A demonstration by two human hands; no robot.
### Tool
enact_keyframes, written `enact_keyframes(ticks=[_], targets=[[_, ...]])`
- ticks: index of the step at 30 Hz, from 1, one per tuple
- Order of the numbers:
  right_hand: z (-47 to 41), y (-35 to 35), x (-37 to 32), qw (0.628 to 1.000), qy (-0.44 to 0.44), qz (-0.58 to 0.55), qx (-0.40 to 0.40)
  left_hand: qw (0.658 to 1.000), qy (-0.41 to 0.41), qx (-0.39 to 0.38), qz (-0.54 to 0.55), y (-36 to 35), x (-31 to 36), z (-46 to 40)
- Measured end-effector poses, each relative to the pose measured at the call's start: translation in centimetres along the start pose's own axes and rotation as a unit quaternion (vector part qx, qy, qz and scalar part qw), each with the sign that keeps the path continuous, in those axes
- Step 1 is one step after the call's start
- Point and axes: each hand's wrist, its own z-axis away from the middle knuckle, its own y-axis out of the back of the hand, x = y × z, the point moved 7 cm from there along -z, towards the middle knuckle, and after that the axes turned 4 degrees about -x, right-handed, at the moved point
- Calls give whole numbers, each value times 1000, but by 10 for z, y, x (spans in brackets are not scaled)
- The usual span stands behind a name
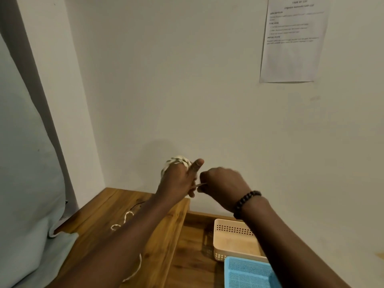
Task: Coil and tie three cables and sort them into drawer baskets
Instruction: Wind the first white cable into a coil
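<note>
Cable point(178, 161), a white braided cord, sits wound in a coil around the fingers of the left hand point(176, 179), held up in front of the wall at about 12 o'clock from the table point(158, 225). That hand's thumb sticks up and the turns lie over the fingers, so it grasps the coil. The right hand point(222, 183), just beside it at 3 o'clock, is clenched in a pinch on a thin strip point(200, 185) that runs across to the left hand; whether this is a tie or the cable's own end is too blurred to tell.

To do this step well, I judge the left fingers should keep the turns bunched and even while the right hand draws the strip snug around the middle of the coil, without letting loops slip off the fingertips. The loose tail point(122, 221) lying on the table under the left forearm probably needs gathering in before the tie closes.

Counted: one cable in view, with its tail reappearing at 6 o'clock; two baskets, a beige basket point(234, 242) and a blue basket point(247, 273) touching its near edge, both showing no cable inside; one printed sheet point(291, 48) on the wall; one beaded bracelet point(246, 201) on the right wrist.
</note>
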Motion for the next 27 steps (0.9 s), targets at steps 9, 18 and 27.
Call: enact_keyframes(ticks=[9,18,27], targets=[[-4,47,29,967,150,100,180,906,52,-332,257,-18,24,13],[7,31,7,731,152,-652,134,624,-67,-437,644,-17,86,33],[24,25,3,695,48,-672,253,635,-100,-422,639,-5,98,36]])
